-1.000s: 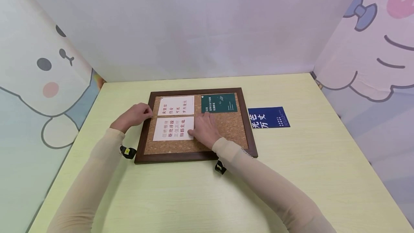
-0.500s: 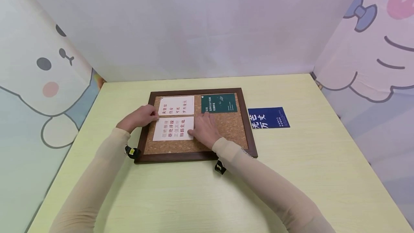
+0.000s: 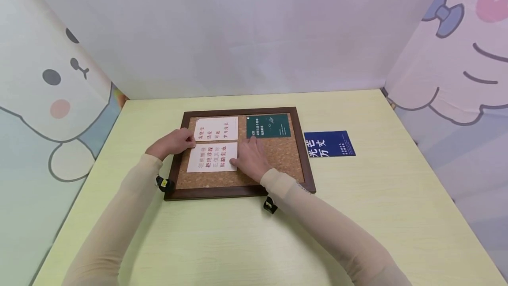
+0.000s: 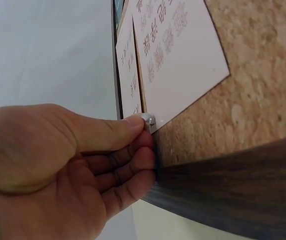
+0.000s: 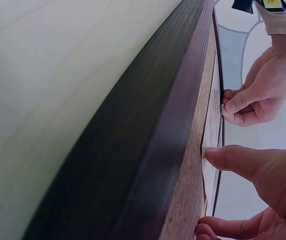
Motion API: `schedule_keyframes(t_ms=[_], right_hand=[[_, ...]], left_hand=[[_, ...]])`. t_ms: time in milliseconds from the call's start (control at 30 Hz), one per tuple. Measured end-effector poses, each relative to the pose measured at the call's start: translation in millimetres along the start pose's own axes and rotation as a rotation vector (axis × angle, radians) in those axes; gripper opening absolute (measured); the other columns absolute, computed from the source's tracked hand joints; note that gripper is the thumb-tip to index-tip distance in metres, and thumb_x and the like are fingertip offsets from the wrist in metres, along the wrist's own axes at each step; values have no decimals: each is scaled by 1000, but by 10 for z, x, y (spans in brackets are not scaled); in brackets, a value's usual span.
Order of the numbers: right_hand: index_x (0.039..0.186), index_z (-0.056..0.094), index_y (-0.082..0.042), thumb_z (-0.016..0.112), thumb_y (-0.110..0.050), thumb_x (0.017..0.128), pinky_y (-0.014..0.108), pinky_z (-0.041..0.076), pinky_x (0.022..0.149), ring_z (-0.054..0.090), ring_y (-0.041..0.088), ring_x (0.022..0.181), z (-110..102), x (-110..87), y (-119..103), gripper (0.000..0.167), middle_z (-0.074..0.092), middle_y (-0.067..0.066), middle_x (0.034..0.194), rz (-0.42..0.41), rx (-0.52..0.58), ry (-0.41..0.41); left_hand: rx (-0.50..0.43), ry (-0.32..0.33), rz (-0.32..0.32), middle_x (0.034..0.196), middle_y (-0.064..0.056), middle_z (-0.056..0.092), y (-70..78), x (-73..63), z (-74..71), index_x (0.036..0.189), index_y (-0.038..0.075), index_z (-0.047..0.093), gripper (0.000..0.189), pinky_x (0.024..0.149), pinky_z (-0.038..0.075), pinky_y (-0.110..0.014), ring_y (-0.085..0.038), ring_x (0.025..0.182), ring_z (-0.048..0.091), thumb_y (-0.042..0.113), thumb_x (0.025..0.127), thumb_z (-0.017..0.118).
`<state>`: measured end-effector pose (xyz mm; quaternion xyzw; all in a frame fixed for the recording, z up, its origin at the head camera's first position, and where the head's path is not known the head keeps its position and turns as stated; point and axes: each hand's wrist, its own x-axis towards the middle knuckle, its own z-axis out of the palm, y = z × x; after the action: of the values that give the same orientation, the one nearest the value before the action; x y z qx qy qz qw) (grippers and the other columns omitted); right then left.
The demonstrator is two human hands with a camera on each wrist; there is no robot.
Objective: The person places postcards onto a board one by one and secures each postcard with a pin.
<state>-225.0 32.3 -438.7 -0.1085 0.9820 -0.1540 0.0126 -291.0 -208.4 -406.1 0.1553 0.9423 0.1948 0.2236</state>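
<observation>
My left hand pinches a small clear push pin between thumb and forefinger. The pin stands at the far left corner of the lower white card, which has printed characters and lies on a wood-framed cork board. Whether its point is in the cork is hidden. On the card's right edge rests the thumb of my right hand; its other fingers reach onto the cork, with the fingers near the lower edge of a green card.
Above the lower card lies another white card with a pin at its upper left corner. The green card also has a pin there. A dark blue card lies on the pale table, right of the board.
My left hand has moved right from the board's left frame to the lower white card's corner, carrying the push pin. My right hand has stayed in place on the card.
</observation>
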Motion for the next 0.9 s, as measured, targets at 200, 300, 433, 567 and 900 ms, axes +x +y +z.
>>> schedule_keyframes(t_ms=[200, 300, 433, 567, 900], right_hand=[[63, 55, -10, 76, -39, 82, 35, 38, 75, 47, 23, 77, -5, 2, -7, 41, 52, 4, 69, -10, -23, -5], [64, 55, -10, 76, -41, 83, 35, 38, 76, 47, 22, 77, -7, 0, -7, 42, 52, 4, 70, -13, -28, -6], [67, 57, -9, 75, -44, 83, 34, 37, 75, 46, 22, 78, -12, -9, 3, 42, 52, 4, 71, -13, -18, -10], [65, 57, -10, 68, -47, 88, 34, 39, 72, 49, 23, 81, -25, -16, 27, 45, 54, 5, 73, -3, 31, -27], [65, 55, -6, 59, -41, 94, 43, 42, 84, 49, 30, 96, -148, -17, 259, 46, 59, 17, 98, 94, 190, 35]], left_hand=[[6, 0, -26, 83, -10, 51, 28, 3, -20, 92, -3, 60, 17, 61, 37, -30, -19, 69, 44, 8, 100, 51], [7, 4, -43, 83, -10, 50, 36, 12, -25, 92, -2, 61, 16, 62, 37, -30, -20, 70, 44, 9, 100, 52], [10, 13, -49, 83, -10, 51, 26, 34, -22, 91, -2, 61, 15, 63, 37, -31, -20, 71, 45, 9, 99, 53], [23, 23, -38, 82, -10, 52, 8, 54, -8, 90, -1, 61, 14, 62, 38, -30, -20, 70, 46, 8, 98, 54], [30, 64, -29, 81, -9, 52, -22, 80, 33, 84, 1, 60, 15, 60, 38, -28, -19, 69, 47, 6, 97, 55]])
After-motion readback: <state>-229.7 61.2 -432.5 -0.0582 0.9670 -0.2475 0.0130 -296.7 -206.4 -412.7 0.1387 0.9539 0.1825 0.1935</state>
